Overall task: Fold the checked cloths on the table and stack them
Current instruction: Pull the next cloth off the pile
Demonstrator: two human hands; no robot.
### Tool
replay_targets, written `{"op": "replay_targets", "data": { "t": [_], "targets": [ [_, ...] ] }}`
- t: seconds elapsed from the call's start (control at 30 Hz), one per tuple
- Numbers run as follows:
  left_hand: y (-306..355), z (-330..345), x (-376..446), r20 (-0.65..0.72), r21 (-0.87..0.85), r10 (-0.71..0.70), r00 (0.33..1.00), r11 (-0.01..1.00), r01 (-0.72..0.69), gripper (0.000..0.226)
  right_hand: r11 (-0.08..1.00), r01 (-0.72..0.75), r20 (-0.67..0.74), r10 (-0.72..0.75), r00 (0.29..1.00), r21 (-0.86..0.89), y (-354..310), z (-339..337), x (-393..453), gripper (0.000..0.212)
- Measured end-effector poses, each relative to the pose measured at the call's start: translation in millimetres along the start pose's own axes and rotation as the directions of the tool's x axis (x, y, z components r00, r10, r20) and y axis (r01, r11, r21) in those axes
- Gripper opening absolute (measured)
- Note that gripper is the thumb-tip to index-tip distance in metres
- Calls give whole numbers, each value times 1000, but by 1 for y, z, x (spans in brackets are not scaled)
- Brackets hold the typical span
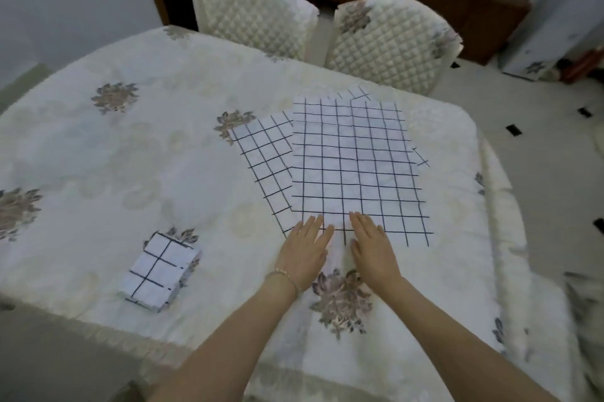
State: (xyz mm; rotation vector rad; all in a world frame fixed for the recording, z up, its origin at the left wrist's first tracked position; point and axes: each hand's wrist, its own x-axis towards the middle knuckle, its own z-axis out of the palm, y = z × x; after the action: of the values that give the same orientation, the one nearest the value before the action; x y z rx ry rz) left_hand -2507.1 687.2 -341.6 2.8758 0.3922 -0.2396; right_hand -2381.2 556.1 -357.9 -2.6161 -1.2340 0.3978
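A white cloth with a black grid (356, 163) lies spread flat on the right half of the table. Under it lies another checked cloth (264, 156), sticking out to the left, with small corners showing at the far and right sides. My left hand (305, 253) and my right hand (372, 246) rest flat, fingers together, palms down on the near edge of the top cloth. Neither hand grips anything. A small folded stack of checked cloth (160, 272) sits at the near left of the table.
The table (130, 156) wears a cream cloth with grey-brown flower prints. Two quilted white chairs (251, 12) (389, 42) stand at its far side. Tiled floor lies to the right, dark wooden furniture behind.
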Motion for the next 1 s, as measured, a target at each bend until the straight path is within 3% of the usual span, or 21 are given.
{"op": "replay_targets", "data": {
  "t": [0.17,0.23,0.33,0.4,0.53,0.63,0.83,0.9,1.0],
  "targets": [
    [36,19,32,49,67,-45,998,997,41,53,998,-39,33,41,999,-45,49,-3,-9,54],
    [39,22,35,-8,84,-39,999,996,40,50,999,4,-41,-5,999,-43,51,-3,-7,46],
    [41,25,40,1,152,35,999,988,-35,46,991,83,-197,-101,975,-101,50,2,-6,22],
    [40,25,42,21,176,59,998,983,-62,47,983,123,-220,-151,964,-136,53,3,-6,14],
    [53,3,38,102,239,97,990,964,-119,37,965,164,-223,-210,952,-206,64,-3,-15,34],
    [59,-18,33,21,265,89,996,960,-92,42,964,138,-269,-198,942,-227,76,-23,-26,43],
    [66,-71,20,-302,336,146,942,941,-38,49,992,119,-386,-92,918,46,104,-85,-48,26],
    [72,-93,16,-321,273,128,939,961,-38,49,967,157,-408,-63,911,202,104,-112,-54,16],
    [76,-117,10,-307,111,-4,952,993,40,28,884,106,-313,47,949,455,103,-157,-62,12]
  ]
}}
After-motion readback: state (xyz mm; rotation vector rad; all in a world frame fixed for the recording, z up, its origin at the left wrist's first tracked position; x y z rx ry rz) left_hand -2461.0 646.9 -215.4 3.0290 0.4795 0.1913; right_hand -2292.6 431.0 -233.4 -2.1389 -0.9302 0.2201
